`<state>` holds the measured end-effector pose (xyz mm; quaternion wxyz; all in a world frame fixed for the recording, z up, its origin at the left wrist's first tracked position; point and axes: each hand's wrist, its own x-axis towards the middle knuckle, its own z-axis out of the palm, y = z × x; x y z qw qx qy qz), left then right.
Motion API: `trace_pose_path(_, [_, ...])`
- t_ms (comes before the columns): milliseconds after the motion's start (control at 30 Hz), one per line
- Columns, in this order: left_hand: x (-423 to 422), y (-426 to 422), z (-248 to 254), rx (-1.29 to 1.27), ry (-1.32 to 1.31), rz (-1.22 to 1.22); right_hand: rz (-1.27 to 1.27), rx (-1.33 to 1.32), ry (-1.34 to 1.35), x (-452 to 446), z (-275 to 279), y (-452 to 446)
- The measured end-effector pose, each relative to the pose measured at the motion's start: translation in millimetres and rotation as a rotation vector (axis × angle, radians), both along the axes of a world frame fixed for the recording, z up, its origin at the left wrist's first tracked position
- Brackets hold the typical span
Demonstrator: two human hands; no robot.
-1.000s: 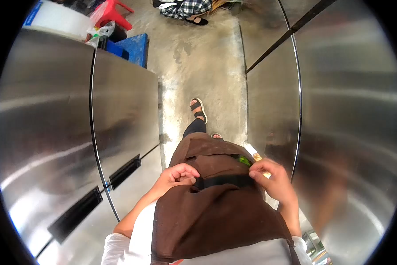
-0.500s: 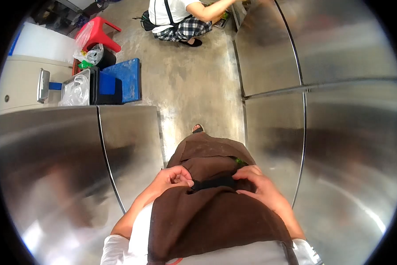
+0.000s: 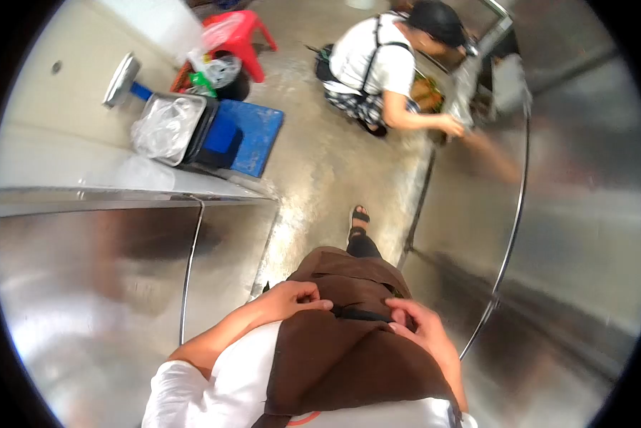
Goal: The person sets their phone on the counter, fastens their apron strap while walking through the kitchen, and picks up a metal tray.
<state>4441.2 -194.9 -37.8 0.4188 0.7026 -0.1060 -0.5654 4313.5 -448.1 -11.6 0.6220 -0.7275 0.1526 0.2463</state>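
Observation:
I am wearing a brown apron point(image 3: 363, 364), with a black band point(image 3: 360, 314) showing in a fold at its waist. My left hand point(image 3: 295, 299) is curled closed at the left end of this band, thumb towards it. Whether it grips cloth or the band is hidden. Across the fold, my right hand point(image 3: 417, 321) rests against the apron's right side. Its fingers are bent and partly apart, with nothing visible in them.
Steel cabinet fronts stand on my left point(image 3: 120, 271) and right point(image 3: 470, 192). Ahead, a person point(image 3: 374, 64) in a white shirt and dark cap squats on the concrete floor point(image 3: 306, 150). A blue platform scale point(image 3: 253, 135), a bag-filled tray point(image 3: 167, 128) and a red stool point(image 3: 245, 43) are at left.
My view has turned and moved forward; the squatting person and scale appear nearer. A sandalled foot and dark trouser leg show further out. Both hands stay at the apron's waist.

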Motion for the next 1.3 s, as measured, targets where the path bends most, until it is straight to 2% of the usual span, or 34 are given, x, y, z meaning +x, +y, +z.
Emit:
trace_pose_path(67, [13.1,-12.6,-3.9,0.081,0.108,0.19,0.037,0.027,0.233,27.4,5.3,-22.6])
trace_pose_path(100, [19.5,-18.8,-1.2,0.088,0.085,0.232,0.079,0.033,0.21,42.5,8.1,-31.3])
trace_pose_path(167, [24.0,-32.8,0.9,0.138,0.038,0.681,0.025,0.174,0.284,68.7,9.9,-50.2])
trace_pose_path(200, [28.2,-29.4,-11.9,0.22,-0.303,0.521,0.019,0.206,0.269,80.9,8.4,-60.3])
trace_pose_path(233, [35.4,-30.0,-17.6,0.226,-0.312,0.559,0.058,0.203,0.261,98.8,6.4,-71.7])
trace_pose_path(300, [42.2,-31.4,-25.3,0.338,-0.376,0.362,0.153,0.139,0.262,126.4,-4.5,-87.6])
trace_pose_path(333, [45.3,-32.7,-25.9,0.318,-0.224,0.46,0.245,0.026,0.238,143.5,-7.5,-91.1])
trace_pose_path(433, [61.4,-38.5,-11.1,0.326,-0.28,0.512,0.18,0.119,0.099,182.2,-18.7,-89.0])
trace_pose_path(500, [74.0,-32.5,-12.7,0.326,-0.321,0.543,0.222,0.166,0.113,216.5,-14.8,-79.6])
trace_pose_path(567, [85.1,-23.9,-18.0,0.368,-0.235,0.607,0.306,0.179,0.243,243.2,-19.7,-70.5])
trace_pose_path(633, [106.7,-17.2,-18.5,0.375,-0.242,0.672,0.376,0.139,0.172,272.4,-37.2,-66.0])
trace_pose_path(700, [132.7,-11.3,-19.2,0.408,-0.168,0.73,0.402,0.002,0.232,306.5,-42.2,-61.0])
trace_pose_path(767, [155.7,2.7,-37.4,0.346,-0.221,0.793,0.451,-0.078,0.262,342.9,-27.8,-53.8])
trace_pose_path(833, [187.0,15.7,-44.6,0.275,-0.211,0.882,0.41,0.068,0.48,377.0,-8.9,-44.7])
trace_pose_path(867, [201.4,23.5,-46.8,0.259,-0.211,0.889,0.439,0.193,0.435,379.8,-30.7,-54.0])
trace_pose_path(967, [237.8,46.2,-47.6,0.258,-0.179,0.946,0.49,0.274,0.52,421.3,-10.9,-36.6])
trace_pose_path(1033, [265.1,62.5,-44.3,0.221,-0.191,1.082,0.494,0.265,0.512,452.3,1.8,-16.1])
trace_pose_path(1100, [277.0,75.7,-59.9,0.24,-0.184,1.116,0.504,0.261,0.508,481.1,3.0,-1.6])
trace_pose_path(1167, [288.3,82.8,-61.1,0.242,-0.106,1.249,0.596,0.245,0.452,504.9,-2.4,5.2])
trace_pose_path(1300, [308.0,94.1,-49.8,0.313,-0.149,1.357,0.689,0.227,0.473,564.5,15.1,28.9])
